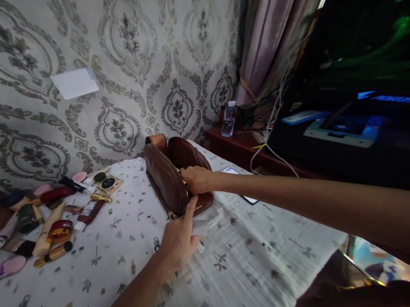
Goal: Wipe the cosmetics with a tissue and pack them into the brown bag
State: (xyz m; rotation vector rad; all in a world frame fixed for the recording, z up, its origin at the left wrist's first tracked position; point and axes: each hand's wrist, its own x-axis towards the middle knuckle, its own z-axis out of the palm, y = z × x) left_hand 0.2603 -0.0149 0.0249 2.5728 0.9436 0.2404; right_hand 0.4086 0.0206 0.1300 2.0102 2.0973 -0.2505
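Note:
A brown leather bag [163, 175] stands unzipped on the patterned white cloth, its two halves apart. My right hand [196, 180] reaches into the opening from the right with fingers curled; what they hold, if anything, is hidden inside the bag. At the bag's front lower edge is my left hand [178, 240]. Its index finger is stretched up against the bag near the zipper, and the thumb is apart from it. Some clear, whitish film [208, 222] lies beside the left hand, partly covered by it.
Several cosmetics, including a dark red bottle [91, 212] and an amber jar [60, 231], lie at the left. A phone [249, 199] is under my right forearm. Behind stand a water bottle [228, 119], loose cables and a dark computer case [361, 77].

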